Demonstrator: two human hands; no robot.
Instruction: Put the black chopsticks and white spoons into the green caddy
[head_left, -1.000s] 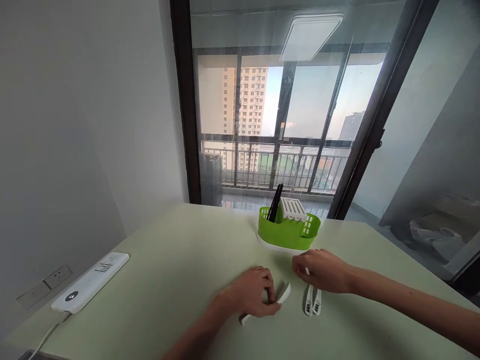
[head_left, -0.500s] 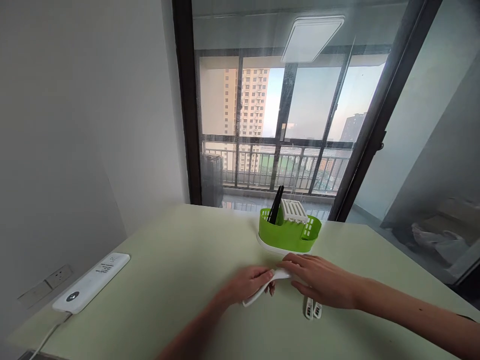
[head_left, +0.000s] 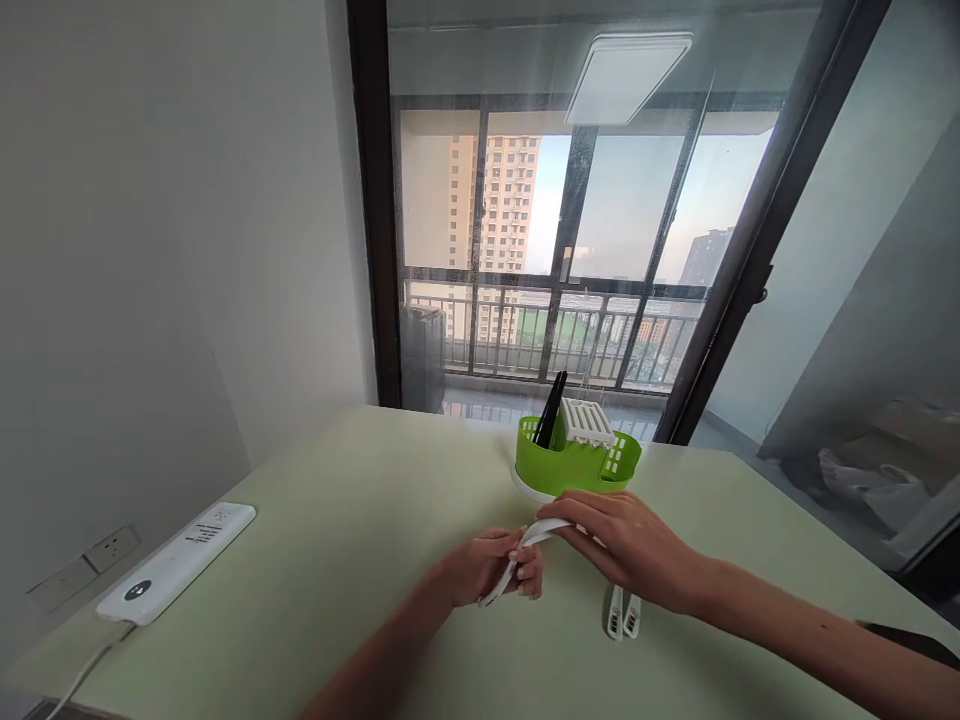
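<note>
Between my hands is a white spoon (head_left: 534, 533), curved and seen edge-on; there may be a second one nested against it, but I cannot tell. The fingers of my left hand (head_left: 491, 570) are wrapped round its handle. At the other end, my right hand (head_left: 611, 540) has its thumb and fingers closed on the bowl, hiding most of it. Two more white handles (head_left: 623, 614) with barcode stickers lie side by side on the table, partly covered by my right hand. Just beyond my hands stands a green utensil basket (head_left: 574, 468) on a white base.
Black chopsticks (head_left: 551, 408) lean in the basket, beside a white slotted piece (head_left: 587, 422). At the table's left lies a long white power strip or similar device (head_left: 180, 563) with a cable (head_left: 86, 672). Behind the pale green table (head_left: 337, 520) is a dark-framed glass door (head_left: 369, 250).
My right hand has closed onto the spoon's bowl end and shifted slightly left and up. The spoon has tilted more steeply, and my left fingers now curl round its handle.
</note>
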